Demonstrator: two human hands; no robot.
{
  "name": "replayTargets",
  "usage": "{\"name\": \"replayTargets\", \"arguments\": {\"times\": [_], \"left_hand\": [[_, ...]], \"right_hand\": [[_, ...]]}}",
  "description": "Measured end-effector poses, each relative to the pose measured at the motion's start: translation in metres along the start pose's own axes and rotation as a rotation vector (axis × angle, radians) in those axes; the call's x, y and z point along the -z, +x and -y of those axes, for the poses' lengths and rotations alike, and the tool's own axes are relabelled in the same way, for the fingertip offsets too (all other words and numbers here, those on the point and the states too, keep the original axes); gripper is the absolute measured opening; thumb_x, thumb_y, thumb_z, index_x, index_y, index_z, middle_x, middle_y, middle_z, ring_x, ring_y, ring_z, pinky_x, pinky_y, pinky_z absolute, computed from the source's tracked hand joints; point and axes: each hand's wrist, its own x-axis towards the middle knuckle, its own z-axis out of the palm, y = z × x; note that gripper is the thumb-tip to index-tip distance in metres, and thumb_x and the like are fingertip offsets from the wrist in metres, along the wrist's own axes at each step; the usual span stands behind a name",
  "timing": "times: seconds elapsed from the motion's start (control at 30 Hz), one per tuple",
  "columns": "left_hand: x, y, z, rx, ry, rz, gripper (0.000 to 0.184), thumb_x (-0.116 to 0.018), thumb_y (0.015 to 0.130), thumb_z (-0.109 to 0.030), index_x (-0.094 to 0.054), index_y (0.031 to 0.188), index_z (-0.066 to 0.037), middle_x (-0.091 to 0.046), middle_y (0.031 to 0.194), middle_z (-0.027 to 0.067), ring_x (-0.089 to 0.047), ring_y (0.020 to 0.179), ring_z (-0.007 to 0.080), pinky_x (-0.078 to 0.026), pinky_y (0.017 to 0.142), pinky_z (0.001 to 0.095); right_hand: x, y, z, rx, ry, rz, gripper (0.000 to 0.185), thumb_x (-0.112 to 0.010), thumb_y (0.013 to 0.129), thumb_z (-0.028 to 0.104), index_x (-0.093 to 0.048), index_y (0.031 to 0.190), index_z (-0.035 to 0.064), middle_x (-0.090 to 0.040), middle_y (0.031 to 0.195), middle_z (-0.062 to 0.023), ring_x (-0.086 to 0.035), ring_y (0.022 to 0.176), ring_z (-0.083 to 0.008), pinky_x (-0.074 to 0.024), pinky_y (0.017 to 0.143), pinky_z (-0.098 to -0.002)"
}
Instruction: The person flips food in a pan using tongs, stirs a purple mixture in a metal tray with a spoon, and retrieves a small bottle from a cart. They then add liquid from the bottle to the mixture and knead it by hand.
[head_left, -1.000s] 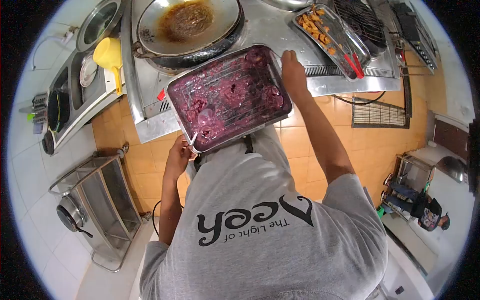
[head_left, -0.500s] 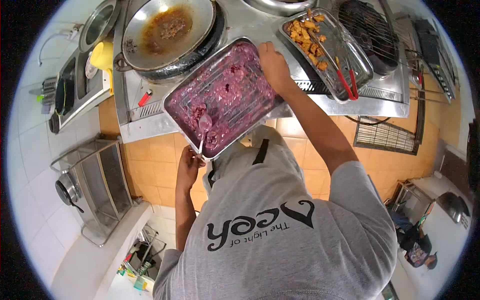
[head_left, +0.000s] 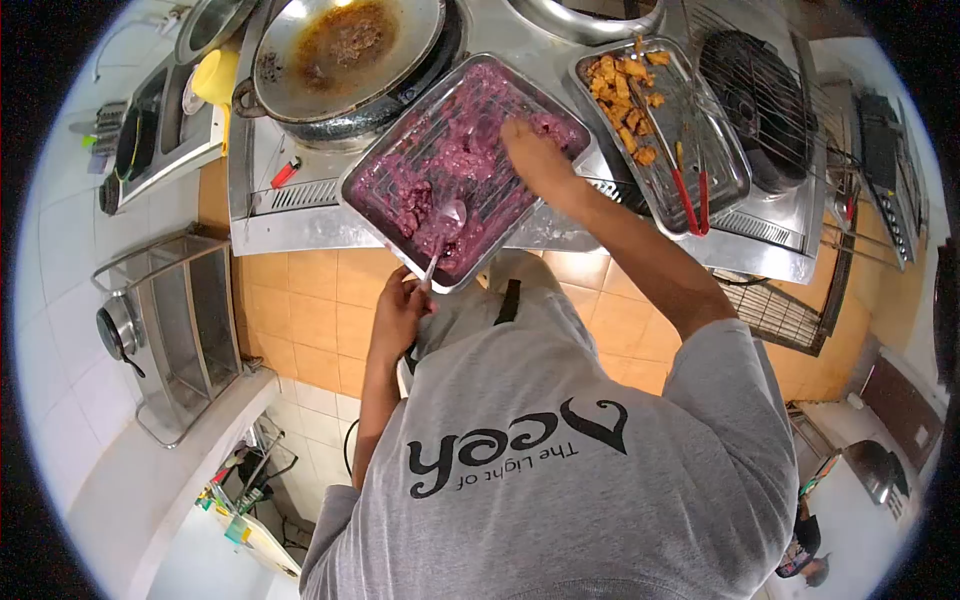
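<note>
A rectangular metal tray (head_left: 389, 240) holds a wet purple mixture (head_left: 465, 150) with darker lumps; it rests tilted across the stove's front edge. My left hand (head_left: 402, 303) is closed at the tray's near corner, fingers on the rim, beside the handle end of a metal spoon (head_left: 452, 214). The spoon's bowl lies in the mixture, smeared purple. Over the right part of the tray, my right hand (head_left: 535, 158) reaches down to the mixture with its fingers bunched together. Its fingertips are partly hidden, and whatever they hold does not show.
A large wok (head_left: 412, 60) with brown oily residue stands at the back left. To the right is a second tray (head_left: 735, 170) with fried pieces (head_left: 618, 90) and red-handled tongs (head_left: 688, 205). A red lighter (head_left: 286, 173) lies on the stove's left. A grill rack (head_left: 775, 100) sits far right.
My right hand has left the tray's far rim and moved inside over the mixture. The tray has shifted slightly in view, and some mixture is now heaped near the middle.
</note>
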Motion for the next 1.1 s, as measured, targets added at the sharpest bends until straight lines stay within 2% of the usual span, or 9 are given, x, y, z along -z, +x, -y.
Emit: {"name": "replayTargets", "arguments": {"times": [0.1, 0.23, 0.37, 0.43, 0.5, 0.57, 0.9, 0.97, 1.1], "left_hand": [[0.02, -0.009, -0.003, 0.055, 0.033, 0.085, 0.044, -0.05, 0.09, -0.01, -0.037, 0.13, 0.004, -0.061, 0.087, 0.0081, -0.056, 0.07, 0.0098, -0.049, 0.067, 0.0244], [0.044, -0.029, -0.027, 0.077, 0.042, 0.125, 0.035, -0.044, 0.093, -0.008, -0.043, 0.127, 0.002, -0.06, 0.087, 0.0059, -0.054, 0.069, 0.0086, -0.05, 0.07, 0.0246], [0.056, -0.022, -0.069, -0.071, 0.183, -0.01, 0.028, -0.043, 0.094, -0.01, -0.054, 0.116, 0.001, -0.058, 0.087, 0.0037, -0.051, 0.066, 0.0064, -0.047, 0.065, 0.0222], [0.056, 0.009, -0.085, -0.213, 0.57, -0.098, 0.027, -0.044, 0.089, -0.004, -0.055, 0.113, 0.002, -0.06, 0.088, 0.0096, -0.056, 0.066, 0.0147, -0.048, 0.065, 0.0255], [0.049, 0.066, -0.078, -0.786, 0.828, -0.166, 0.029, -0.046, 0.081, 0.002, -0.057, 0.108, 0.003, -0.061, 0.094, 0.0178, -0.06, 0.073, 0.029, -0.05, 0.067, 0.0339], [0.03, 0.114, -0.076, -0.877, 1.055, -0.215, 0.032, -0.045, 0.076, 0.005, -0.057, 0.105, 0.002, -0.059, 0.099, 0.0222, -0.058, 0.083, 0.0397, -0.049, 0.072, 0.0425], [0.022, 0.123, -0.077, -0.881, 1.038, 0.324, 0.036, -0.045, 0.076, 0.006, -0.058, 0.109, -0.002, -0.058, 0.098, 0.0211, -0.058, 0.087, 0.0403, -0.048, 0.075, 0.0432], [0.029, 0.118, -0.094, -0.836, 1.029, 0.333, 0.037, -0.045, 0.075, 0.007, -0.058, 0.109, -0.002, -0.058, 0.098, 0.021, -0.058, 0.087, 0.0406, -0.048, 0.074, 0.0433], [0.02, 0.152, -0.103, -0.851, 1.026, 0.135, 0.039, -0.045, 0.073, 0.008, -0.058, 0.109, -0.003, -0.058, 0.1, 0.0201, -0.057, 0.087, 0.0406, -0.048, 0.075, 0.0429]], "right_hand": [[0.022, -0.004, -0.001, -0.053, 0.261, 0.132, 0.018, -0.041, 0.081, 0.001, -0.041, 0.098, -0.0039, -0.051, 0.102, -0.0272, -0.055, 0.088, -0.0466, -0.0466, 0.074, -0.0505], [0.025, 0.023, -0.009, -0.252, 0.083, 0.115, 0.017, -0.038, 0.082, 0.002, -0.043, 0.097, -0.0034, -0.051, 0.103, -0.0263, -0.055, 0.09, -0.0447, -0.0468, 0.075, -0.0479], [0.014, -0.016, 0.024, 0.064, 0.217, 0.14, 0.015, -0.038, 0.083, 0.004, -0.043, 0.097, -0.0023, -0.051, 0.1, -0.0241, -0.057, 0.083, -0.0416, -0.0491, 0.069, -0.0445], [0.026, -0.04, 0.039, 0.091, 0.192, 0.231, 0.015, -0.04, 0.083, 0.005, -0.042, 0.096, -0.0016, -0.05, 0.097, -0.0234, -0.059, 0.08, -0.0406, -0.0508, 0.068, -0.0441], [0.038, -0.056, 0.044, 0.074, 0.201, 0.25, 0.016, -0.041, 0.082, 0.006, -0.042, 0.096, -0.0011, -0.05, 0.096, -0.0228, -0.06, 0.08, -0.0399, -0.0514, 0.068, -0.0441], [0.052, -0.064, 0.041, 0.019, 0.243, 0.196, 0.017, -0.042, 0.082, 0.005, -0.042, 0.097, -0.0008, -0.049, 0.096, -0.0222, -0.059, 0.083, -0.0395, -0.0511, 0.07, -0.0444], [0.024, -0.04, -0.042, -0.407, -0.508, -0.172, 0.017, -0.049, 0.08, 0.003, -0.045, 0.096, 0.0, -0.052, 0.089, -0.0166, -0.064, 0.064, -0.0303, -0.0537, 0.049, -0.0374], [0.028, -0.046, -0.009, -0.472, -0.515, -0.046, 0.015, -0.048, 0.08, 0.002, -0.046, 0.095, 0.002, -0.053, 0.088, -0.0155, -0.064, 0.066, -0.0248, -0.0531, 0.051, -0.0314], [0.01, -0.076, 0.029, -0.365, -0.171, -0.057, 0.019, -0.044, 0.079, -0.002, -0.044, 0.098, -0.0007, -0.052, 0.088, -0.0198, -0.062, 0.066, -0.0348, -0.0519, 0.052, -0.0401]]}}
